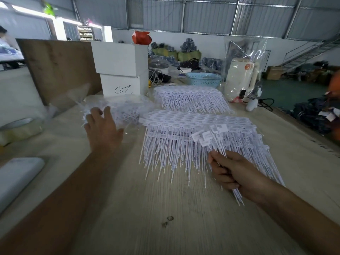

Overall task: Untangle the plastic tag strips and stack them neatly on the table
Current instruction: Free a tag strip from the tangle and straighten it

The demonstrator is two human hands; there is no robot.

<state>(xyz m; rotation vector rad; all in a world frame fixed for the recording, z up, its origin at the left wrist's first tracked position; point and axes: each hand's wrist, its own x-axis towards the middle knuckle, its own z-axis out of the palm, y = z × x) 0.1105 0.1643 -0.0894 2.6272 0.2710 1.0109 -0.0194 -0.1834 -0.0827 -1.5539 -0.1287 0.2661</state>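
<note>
Tag strips (211, 137) are gripped in a small bundle by the right hand (232, 174) at about 4 o'clock on the wooden table (147, 218), the fingers curled round the thin stems while the flat white heads fan upward above the fist. Beneath and behind that bundle a neat stack (193, 129) of strips is laid, heads in rows toward 12 o'clock and stems pointing toward 6 o'clock. A second stack (191, 98) is set just beyond it at 12 o'clock, arranged the same way. At about 10 o'clock a tangled heap (125, 109) of strips in clear plastic wrapping is seen, and the left hand (103, 126) is spread over its near edge, fingers extended and relaxed; contact cannot be told because of blur. Behind the heap, two white boxes (119, 69) are stacked, the lower one marked with a scribble. At 1 o'clock a blue basket (204, 80) and a cream kettle (241, 80) are placed near the table's far edge.
</note>
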